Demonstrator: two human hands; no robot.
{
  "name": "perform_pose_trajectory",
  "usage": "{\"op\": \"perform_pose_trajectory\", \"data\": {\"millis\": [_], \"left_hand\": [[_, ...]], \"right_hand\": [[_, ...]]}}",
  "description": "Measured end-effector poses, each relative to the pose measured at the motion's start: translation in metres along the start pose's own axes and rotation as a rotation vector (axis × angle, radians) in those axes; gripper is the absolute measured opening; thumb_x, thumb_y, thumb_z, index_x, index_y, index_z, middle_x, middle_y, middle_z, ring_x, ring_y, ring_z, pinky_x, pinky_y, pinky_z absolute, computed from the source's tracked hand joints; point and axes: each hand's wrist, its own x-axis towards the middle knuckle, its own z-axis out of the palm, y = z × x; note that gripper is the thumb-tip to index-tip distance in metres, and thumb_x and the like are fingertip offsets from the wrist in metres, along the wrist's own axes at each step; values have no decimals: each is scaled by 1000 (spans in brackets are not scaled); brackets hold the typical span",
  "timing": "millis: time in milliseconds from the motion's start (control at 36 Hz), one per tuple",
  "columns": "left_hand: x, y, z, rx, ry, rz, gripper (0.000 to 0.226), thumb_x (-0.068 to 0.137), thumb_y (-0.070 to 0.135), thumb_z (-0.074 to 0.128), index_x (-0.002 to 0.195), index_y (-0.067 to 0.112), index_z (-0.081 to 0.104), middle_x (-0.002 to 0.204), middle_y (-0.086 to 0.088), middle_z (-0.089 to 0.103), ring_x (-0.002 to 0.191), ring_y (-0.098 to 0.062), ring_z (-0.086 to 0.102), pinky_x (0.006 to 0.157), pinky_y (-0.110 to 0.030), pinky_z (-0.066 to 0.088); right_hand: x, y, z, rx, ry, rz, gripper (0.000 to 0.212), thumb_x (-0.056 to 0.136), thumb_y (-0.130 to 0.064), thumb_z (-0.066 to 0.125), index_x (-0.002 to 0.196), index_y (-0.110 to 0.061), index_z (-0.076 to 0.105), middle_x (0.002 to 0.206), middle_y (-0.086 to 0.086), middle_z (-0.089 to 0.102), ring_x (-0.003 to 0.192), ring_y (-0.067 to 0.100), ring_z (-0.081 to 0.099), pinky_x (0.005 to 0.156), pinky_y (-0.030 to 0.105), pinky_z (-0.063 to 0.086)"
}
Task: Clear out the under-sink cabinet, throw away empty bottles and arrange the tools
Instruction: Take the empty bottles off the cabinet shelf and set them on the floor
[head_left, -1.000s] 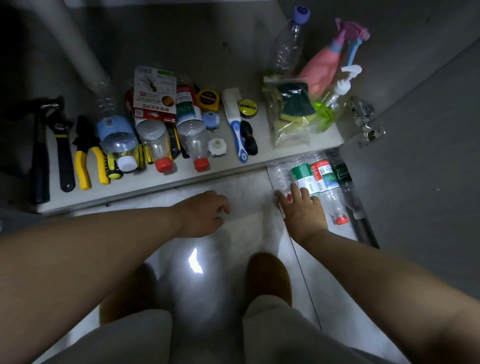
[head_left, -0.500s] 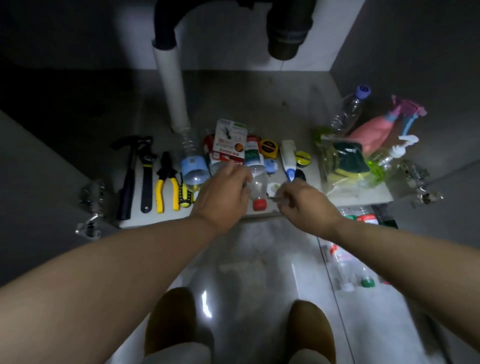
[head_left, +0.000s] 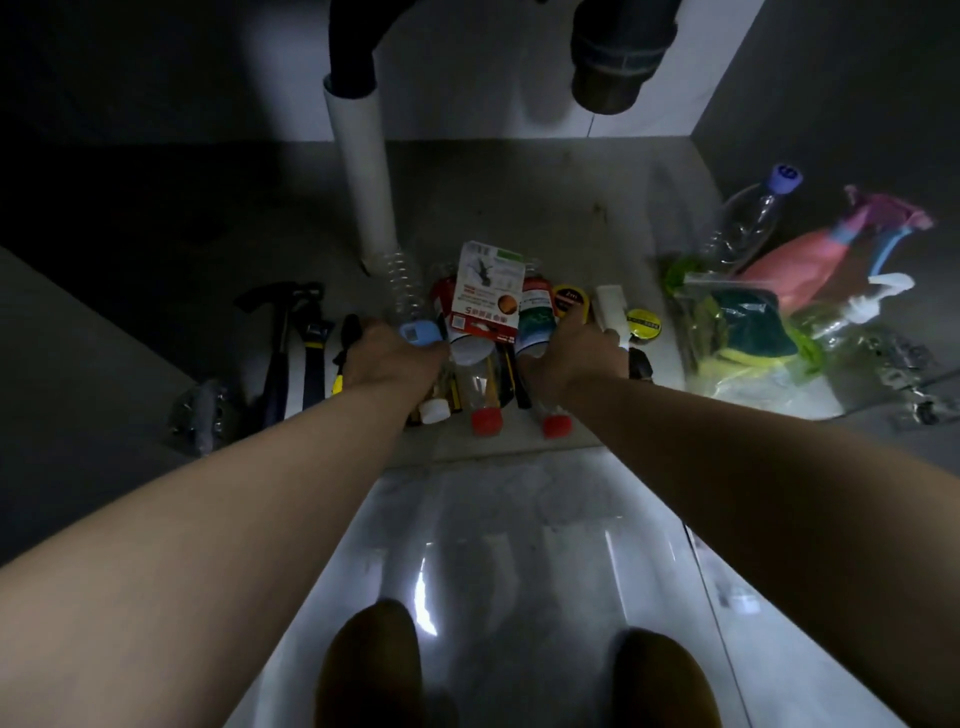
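Three clear plastic bottles lie on the cabinet floor (head_left: 519, 197) with their caps toward me. My left hand (head_left: 389, 358) is closed over the blue-labelled, white-capped bottle (head_left: 415, 332). My right hand (head_left: 571, 353) is closed over the green-labelled, red-capped bottle (head_left: 535, 322). Between them lies a third bottle (head_left: 483, 389) with a red cap, under a printed card pack (head_left: 485, 296). A hammer (head_left: 278, 332), a wrench (head_left: 311, 338) and yellow-handled pliers (head_left: 343, 358) lie to the left.
A white drain pipe (head_left: 363, 171) stands behind the bottles. At right are a purple-capped bottle (head_left: 748, 223), a pink spray bottle (head_left: 810, 260) and a bag of sponges (head_left: 743, 327). A tape measure (head_left: 569, 299), a white brush (head_left: 610, 306) and a tape roll (head_left: 643, 322) lie by my right hand.
Both hands rose from the tiled floor into the cabinet, and each closed on a lying bottle. The view tilted up, bringing the pipes into sight.
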Motion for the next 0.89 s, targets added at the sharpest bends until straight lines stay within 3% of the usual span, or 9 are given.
{"op": "perform_pose_trajectory", "data": {"millis": [83,194,333,444,556,611,667,833,889], "left_hand": [[-6,9,-6,-84,51,-37,64,75,41,83,126,11,57,121,-8,66,93,-22,59,77,-28,46],[-28,20,-15,-139,87,-23,67,77,45,80,128,13,52,126,-8,64,101,-26,62,78,-29,45],[-71,39,-24,-62,56,116,58,74,49,82,111,18,50,112,0,63,90,-19,58,76,-28,45],[-116,53,-18,63,-196,270,79,72,41,81,133,14,38,119,-6,65,107,-29,65,93,-39,55],[-152,60,-4,53,-493,363,74,76,28,82,137,14,42,118,-5,67,104,-22,67,93,-42,58],[-165,60,3,75,-669,340,60,79,25,81,130,18,51,110,-5,69,96,-20,71,87,-43,62],[-174,58,9,119,-825,277,43,80,24,80,114,23,54,102,-4,68,85,-17,73,79,-44,63],[-189,54,27,404,-1081,130,48,83,25,79,120,24,49,121,-7,61,106,-23,66,85,-43,63],[-189,48,35,420,-1111,94,48,85,25,79,125,20,53,120,-8,64,106,-23,67,87,-43,62]], "right_hand": [[-6,2,-11,172,-4,37,69,87,-49,63,135,-5,39,132,19,56,122,40,52,92,41,46],[-20,18,-42,345,-44,61,74,83,-54,68,136,-9,41,129,15,60,117,36,59,96,42,51],[-53,61,-87,342,2,25,82,77,-55,74,136,-9,40,118,9,62,103,30,62,81,33,47],[-86,106,-114,320,-107,-43,87,79,-46,77,145,-9,33,133,10,59,120,32,60,99,36,49],[-118,147,-126,257,-283,73,74,79,-43,80,131,-13,38,110,7,59,89,26,65,57,29,51],[-131,164,-121,260,-385,160,66,80,-40,80,124,-14,38,99,6,57,81,25,66,46,27,52],[-139,180,-108,253,-443,199,64,81,-39,79,124,-13,41,99,8,58,81,25,67,50,30,57],[-153,206,-50,233,-425,233,83,82,-46,76,142,-12,30,118,10,54,92,25,63,48,26,51],[-152,212,-27,205,-398,209,87,82,-47,75,145,-9,27,124,12,57,101,27,63,69,32,56]]}}
